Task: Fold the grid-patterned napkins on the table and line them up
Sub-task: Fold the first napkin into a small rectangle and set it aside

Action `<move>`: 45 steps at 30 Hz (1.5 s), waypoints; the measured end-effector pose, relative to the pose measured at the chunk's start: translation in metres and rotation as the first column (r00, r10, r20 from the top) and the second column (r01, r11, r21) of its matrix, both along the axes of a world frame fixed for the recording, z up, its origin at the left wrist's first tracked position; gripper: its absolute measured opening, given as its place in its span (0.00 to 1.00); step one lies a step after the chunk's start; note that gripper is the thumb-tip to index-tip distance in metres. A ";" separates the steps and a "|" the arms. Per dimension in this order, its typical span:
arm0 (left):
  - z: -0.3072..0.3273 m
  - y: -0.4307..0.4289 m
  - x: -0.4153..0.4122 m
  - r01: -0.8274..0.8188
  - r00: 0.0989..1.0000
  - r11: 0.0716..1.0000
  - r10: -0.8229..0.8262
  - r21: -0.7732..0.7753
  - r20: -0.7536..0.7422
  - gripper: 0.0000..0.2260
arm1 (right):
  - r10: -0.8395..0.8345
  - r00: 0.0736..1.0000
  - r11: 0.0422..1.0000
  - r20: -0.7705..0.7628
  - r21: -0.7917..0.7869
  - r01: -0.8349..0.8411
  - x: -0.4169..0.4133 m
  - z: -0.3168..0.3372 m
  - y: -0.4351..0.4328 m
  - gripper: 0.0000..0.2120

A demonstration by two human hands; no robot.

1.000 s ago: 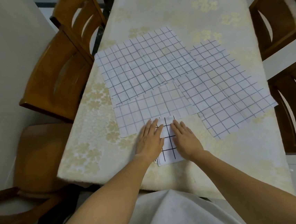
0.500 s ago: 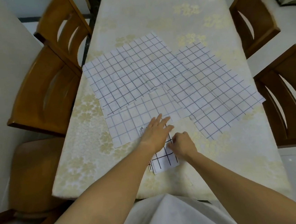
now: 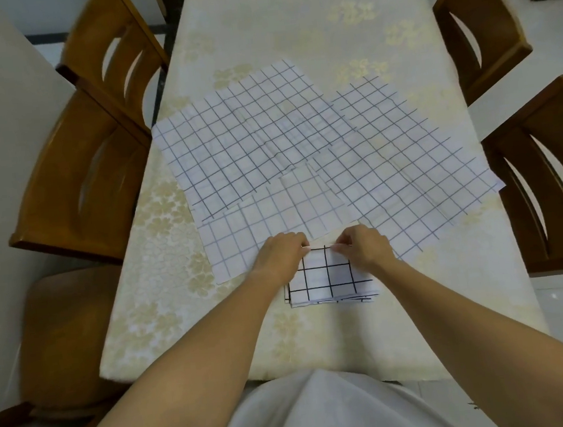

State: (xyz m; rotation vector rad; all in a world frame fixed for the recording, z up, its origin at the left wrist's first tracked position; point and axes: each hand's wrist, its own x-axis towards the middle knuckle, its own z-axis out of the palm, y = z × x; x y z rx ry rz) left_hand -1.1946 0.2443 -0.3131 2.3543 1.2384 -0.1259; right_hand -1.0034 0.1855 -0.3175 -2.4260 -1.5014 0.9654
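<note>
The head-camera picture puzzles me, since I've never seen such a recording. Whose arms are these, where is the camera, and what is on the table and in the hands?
There is no machine here. A person wears a camera on the head, looking forward and down, so the two bare arms are their own. The left hand and right hand each pinch the far edge of a small folded napkin with bold black grid lines. Beyond it, several unfolded napkins lie flat and overlapping on the table. Wooden chairs stand on both sides.

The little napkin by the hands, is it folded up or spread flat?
Folded. The little napkin is a small rectangle, with several layer edges stacked along its near side.
</note>
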 end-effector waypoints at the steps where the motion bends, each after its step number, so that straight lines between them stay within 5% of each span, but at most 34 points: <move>1: 0.000 0.000 -0.002 -0.019 1.000 1.000 0.019 -0.025 0.000 0.10 | -0.009 1.000 1.000 0.026 -0.006 0.009 0.002 0.000 0.001 0.09; 8: -0.005 0.003 -0.013 -0.164 0.985 0.986 0.166 -0.035 0.046 0.09 | -0.038 0.993 0.997 0.114 0.070 0.030 0.008 0.001 0.001 0.05; 16: -0.007 0.003 -0.018 -0.294 0.938 0.948 0.310 -0.120 0.154 0.06 | -0.032 0.999 0.999 -0.023 0.039 0.033 0.009 -0.001 -0.001 0.21; 26: -0.009 0.004 -0.022 -0.321 0.925 0.932 0.347 -0.167 0.157 0.07 | -0.090 0.993 0.993 -0.080 0.072 0.096 0.013 -0.007 -0.001 0.10; 29: -0.013 0.004 -0.024 -0.301 0.944 0.951 0.308 -0.077 0.114 0.09 | -0.053 0.998 0.993 0.036 0.105 0.049 0.008 -0.007 -0.007 0.08; 32: -0.015 -0.007 -0.019 -0.239 0.969 0.961 0.227 0.138 0.102 0.19 | 0.060 0.966 0.958 0.251 0.256 -0.126 -0.011 -0.007 -0.016 0.23; 36: -0.024 -0.039 0.001 0.018 0.999 0.991 -0.024 0.136 0.038 0.29 | 0.317 0.930 0.896 0.185 0.262 -0.358 -0.052 -0.014 -0.030 0.31; 39: -0.032 -0.056 0.005 0.120 0.984 0.989 -0.106 0.090 -0.147 0.30 | 0.346 0.936 0.927 0.071 0.130 -0.352 -0.062 -0.027 -0.042 0.33; 45: -0.038 -0.066 -0.018 0.117 0.980 0.986 -0.095 0.117 -0.177 0.30 | 0.378 0.897 0.915 0.230 0.057 -0.400 -0.040 -0.044 -0.059 0.31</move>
